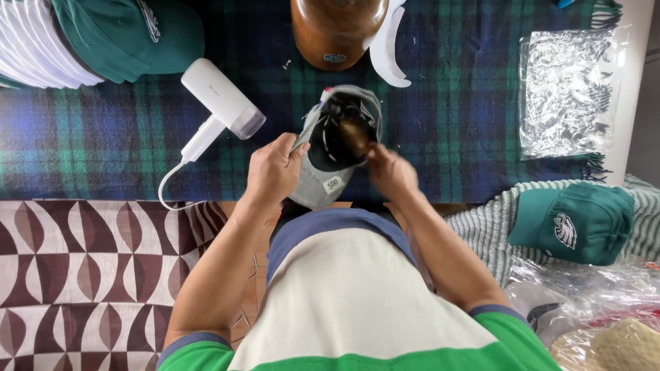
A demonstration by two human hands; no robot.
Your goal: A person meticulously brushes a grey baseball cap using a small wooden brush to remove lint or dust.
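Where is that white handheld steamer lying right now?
In the head view, the white handheld steamer lies on the plaid blanket, ahead-left of the left hand, below the green cap.

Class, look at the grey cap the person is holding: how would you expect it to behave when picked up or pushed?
The grey cap probably feels light: the left hand holds it by the edge with just its fingers. Its crown looks soft, so it may flop or dent where the right hand presses in. On the plaid blanket, a push would likely drag it, not roll it.

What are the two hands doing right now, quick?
Left hand: closed on the rim of the grey cap.
Right hand: at the cap's opening, blurred; its grip cannot be told.
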